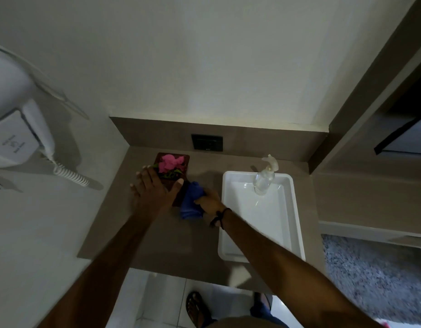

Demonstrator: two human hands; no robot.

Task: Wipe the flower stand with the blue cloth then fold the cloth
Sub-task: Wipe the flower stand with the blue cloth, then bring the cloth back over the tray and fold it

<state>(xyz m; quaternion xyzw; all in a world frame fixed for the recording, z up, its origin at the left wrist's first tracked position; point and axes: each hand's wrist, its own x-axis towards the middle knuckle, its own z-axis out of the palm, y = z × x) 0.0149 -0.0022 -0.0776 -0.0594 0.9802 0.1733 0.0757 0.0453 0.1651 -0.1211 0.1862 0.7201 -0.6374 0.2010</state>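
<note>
The flower stand (181, 183), a dark brown wooden board carrying pink flowers (171, 162) and a few green leaves, sits on the grey-brown counter (157, 235) near the back wall, just below and to the left of a dark wall socket (206, 142). The left hand (152, 189) lies flat over the near left part of the stand, its fingers (143, 172) spread wide and the thumb reaching across the board toward the cloth. The blue cloth (191, 200) is bunched against the stand's right near edge, touching it, and part of it rests on the counter. The right hand (208, 202) grips the cloth from the right, its fingers curled tightly into the fabric; a dark cord bracelet (220, 215) circles that wrist. Right of the stand, beyond the cloth, a white rectangular sink (297, 233) is set on the counter, and a clear pump bottle (264, 179) stands upright at its far edge. Well to the left of the stand, a white wall-mounted hair dryer (17, 129) with a coiled cord (71, 176) hangs on the side wall. Below the counter's front edge, a sandalled foot (196, 306) stands on pale floor tiles, and to the far right of the stand a speckled grey mat (375, 275) covers the floor.
</note>
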